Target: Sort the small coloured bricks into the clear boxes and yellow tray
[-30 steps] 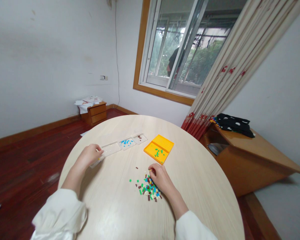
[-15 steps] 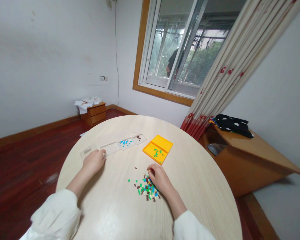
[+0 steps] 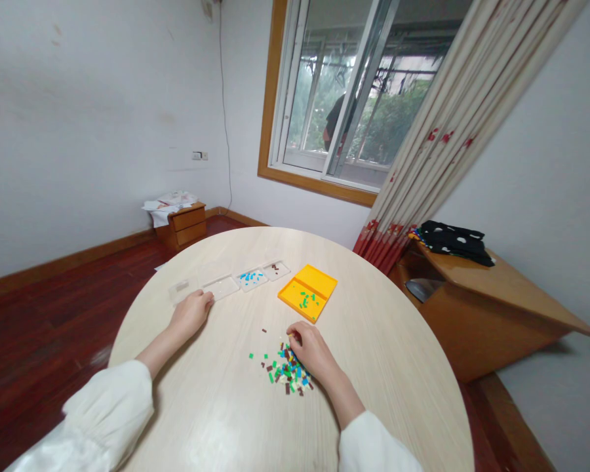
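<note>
Desk (image 3: 373, 367): round, pale wood, fills the lower half of the frame.

Clear trays (image 3: 223, 288): row of four, left of centre; one holds blue pieces, the one at the right end holds brown.

Yellow tray (image 3: 324, 278): just right of the row, centre of frame, a few green pieces inside.

Left hand (image 3: 193, 311): rests on the desk at the near edge of the clear trays, grip loosely curled; whether it holds anything cannot be told.

Right hand (image 3: 311, 347): lower centre, lying over the bricks, grip curled with fingertips drawn together at the far edge; a held piece cannot be told.

Bricks (image 3: 280, 372): small mixed-colour pile, below the yellow tray, partly under the right hand.
</note>
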Available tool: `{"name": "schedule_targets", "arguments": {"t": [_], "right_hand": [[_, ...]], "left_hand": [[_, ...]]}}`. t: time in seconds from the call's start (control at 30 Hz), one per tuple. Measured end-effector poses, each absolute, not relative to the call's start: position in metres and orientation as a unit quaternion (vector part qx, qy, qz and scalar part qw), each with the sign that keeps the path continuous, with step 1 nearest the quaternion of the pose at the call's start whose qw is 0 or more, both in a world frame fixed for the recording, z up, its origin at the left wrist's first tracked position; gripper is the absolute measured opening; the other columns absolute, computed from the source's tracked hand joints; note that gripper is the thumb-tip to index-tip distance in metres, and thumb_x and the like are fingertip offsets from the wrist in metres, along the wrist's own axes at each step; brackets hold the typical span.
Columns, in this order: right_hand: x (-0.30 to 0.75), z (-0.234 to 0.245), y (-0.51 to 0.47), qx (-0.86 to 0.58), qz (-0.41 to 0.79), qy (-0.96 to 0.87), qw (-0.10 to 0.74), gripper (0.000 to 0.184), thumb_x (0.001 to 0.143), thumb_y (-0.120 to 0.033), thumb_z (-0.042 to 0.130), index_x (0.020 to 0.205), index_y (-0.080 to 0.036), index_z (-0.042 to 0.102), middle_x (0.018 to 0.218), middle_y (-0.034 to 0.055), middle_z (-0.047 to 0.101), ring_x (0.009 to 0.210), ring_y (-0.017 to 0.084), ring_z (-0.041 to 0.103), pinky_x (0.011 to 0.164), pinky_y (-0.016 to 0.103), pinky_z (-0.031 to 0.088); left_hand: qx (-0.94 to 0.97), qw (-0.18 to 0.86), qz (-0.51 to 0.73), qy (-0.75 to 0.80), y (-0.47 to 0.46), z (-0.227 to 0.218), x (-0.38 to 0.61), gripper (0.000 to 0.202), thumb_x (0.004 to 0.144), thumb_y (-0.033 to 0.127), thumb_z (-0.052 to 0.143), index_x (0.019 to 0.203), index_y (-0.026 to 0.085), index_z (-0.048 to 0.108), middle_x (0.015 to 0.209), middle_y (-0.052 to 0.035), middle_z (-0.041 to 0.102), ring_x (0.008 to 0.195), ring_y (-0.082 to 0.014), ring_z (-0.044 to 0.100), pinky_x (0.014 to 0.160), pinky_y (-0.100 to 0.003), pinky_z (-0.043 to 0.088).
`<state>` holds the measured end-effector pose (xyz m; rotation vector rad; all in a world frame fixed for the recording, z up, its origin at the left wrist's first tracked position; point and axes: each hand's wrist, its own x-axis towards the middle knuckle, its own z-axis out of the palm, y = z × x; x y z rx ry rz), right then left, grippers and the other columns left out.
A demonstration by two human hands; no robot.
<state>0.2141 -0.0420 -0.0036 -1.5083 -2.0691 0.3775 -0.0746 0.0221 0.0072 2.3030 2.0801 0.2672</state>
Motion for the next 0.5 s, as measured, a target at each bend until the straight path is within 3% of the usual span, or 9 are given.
{"name": "schedule_targets", "arguments": {"t": [0.5], "right_hand": [[0.213, -0.002, -0.043, -0.563, 0.155, -0.762, 0.280, 0.020, 0.074, -0.004, 0.047, 0.081, -0.016, 0.061, 0.077, 0.0039, 0.062, 0.074, 0.017, 0.058, 0.071, 0.028, 0.044]], "left_hand": [[0.768, 0.023, 0.092, 0.634, 0.038, 0.007, -0.031, 0.031, 0.090, 0.024, 0.033, 0.089, 0.015, 0.063, 0.090, -0.0095, 0.060, 0.083, -0.0209, 0.057, 0.065, -0.027, 0.037]]}}
